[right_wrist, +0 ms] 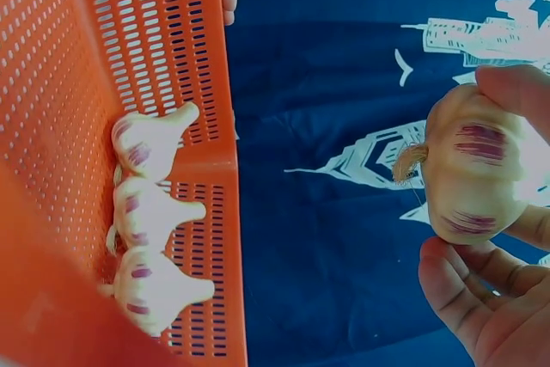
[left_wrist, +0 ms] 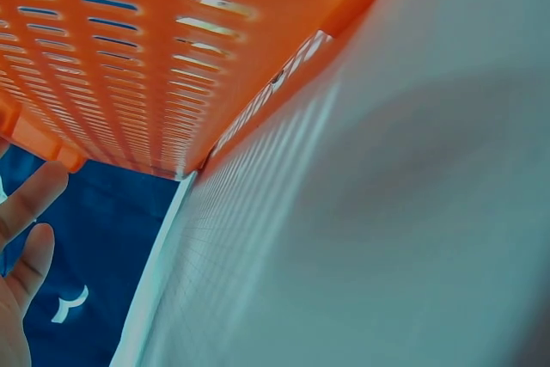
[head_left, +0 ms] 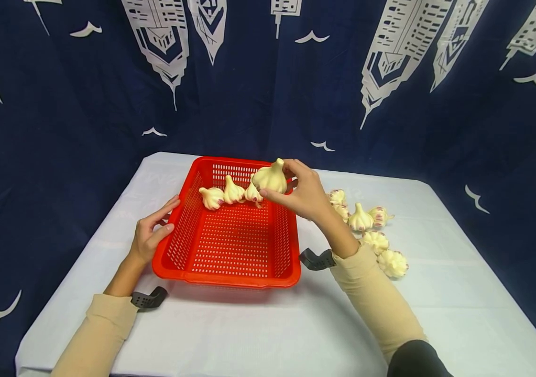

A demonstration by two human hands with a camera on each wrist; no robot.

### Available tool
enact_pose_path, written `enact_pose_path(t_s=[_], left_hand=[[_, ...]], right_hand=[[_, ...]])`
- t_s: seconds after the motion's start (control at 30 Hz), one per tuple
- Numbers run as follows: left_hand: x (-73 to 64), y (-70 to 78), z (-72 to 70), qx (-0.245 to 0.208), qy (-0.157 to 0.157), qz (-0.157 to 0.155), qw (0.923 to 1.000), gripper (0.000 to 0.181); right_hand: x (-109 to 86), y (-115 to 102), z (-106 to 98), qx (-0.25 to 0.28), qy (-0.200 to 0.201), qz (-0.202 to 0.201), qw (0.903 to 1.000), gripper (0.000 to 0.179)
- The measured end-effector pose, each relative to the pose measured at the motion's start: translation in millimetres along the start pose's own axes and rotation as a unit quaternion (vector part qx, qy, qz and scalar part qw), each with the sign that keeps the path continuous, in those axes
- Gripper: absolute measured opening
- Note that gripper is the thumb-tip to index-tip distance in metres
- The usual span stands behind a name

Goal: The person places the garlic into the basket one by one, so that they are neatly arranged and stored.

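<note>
While the left hand [head_left: 151,234] rests with straight fingers on the side of the red basket [head_left: 192,230], the right hand [head_left: 306,195] pinches a garlic bulb [head_left: 270,178] over the basket's far end, above three bulbs [head_left: 231,193] inside. The bulb looks light, firm and papery, so holding its round sides seems best.

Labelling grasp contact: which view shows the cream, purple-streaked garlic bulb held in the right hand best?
Right wrist: the held cream garlic bulb fills the frame, with the right hand pinching it and fingertips plainly visible. The head view shows it smaller, over the red plastic basket. The left wrist view shows none of it.
</note>
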State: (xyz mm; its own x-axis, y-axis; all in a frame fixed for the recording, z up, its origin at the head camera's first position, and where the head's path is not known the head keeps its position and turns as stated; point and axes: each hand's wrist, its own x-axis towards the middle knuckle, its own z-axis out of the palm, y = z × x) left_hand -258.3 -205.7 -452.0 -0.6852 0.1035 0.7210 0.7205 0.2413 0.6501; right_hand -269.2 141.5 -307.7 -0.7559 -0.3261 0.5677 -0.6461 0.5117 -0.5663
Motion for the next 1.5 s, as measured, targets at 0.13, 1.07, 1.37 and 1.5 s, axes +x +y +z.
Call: enact_pose_path(t_s=[0.13, 1.07, 1.37, 1.5], left_hand=[[0.7, 1.4, 0.0, -0.01, 0.002, 0.003, 0.9999, 0.05], [5.1, 8.8, 2.9, -0.003, 0.005, 0.034, 0.9994, 0.047], [2.6, -3.8, -0.9, -0.01, 0.0, 0.036, 0.9993, 0.049], [2.1, -2.8, -1.4, -0.007, -0.001, 0.031, 0.9995, 0.049]], right_hand=[[6.9, -1.0, 6.8, 0.009, -0.008, 0.002, 0.9999, 0.051], [51.8, -4.2, 50.0, 0.021, -0.07, 0.048, 0.9962, 0.057], [63.8, -2.0, 66.4, 0.02, -0.09, 0.061, 0.9939, 0.059], [68.4, -3.4, 74.8, 0.031, -0.094, 0.07, 0.9926, 0.059]])
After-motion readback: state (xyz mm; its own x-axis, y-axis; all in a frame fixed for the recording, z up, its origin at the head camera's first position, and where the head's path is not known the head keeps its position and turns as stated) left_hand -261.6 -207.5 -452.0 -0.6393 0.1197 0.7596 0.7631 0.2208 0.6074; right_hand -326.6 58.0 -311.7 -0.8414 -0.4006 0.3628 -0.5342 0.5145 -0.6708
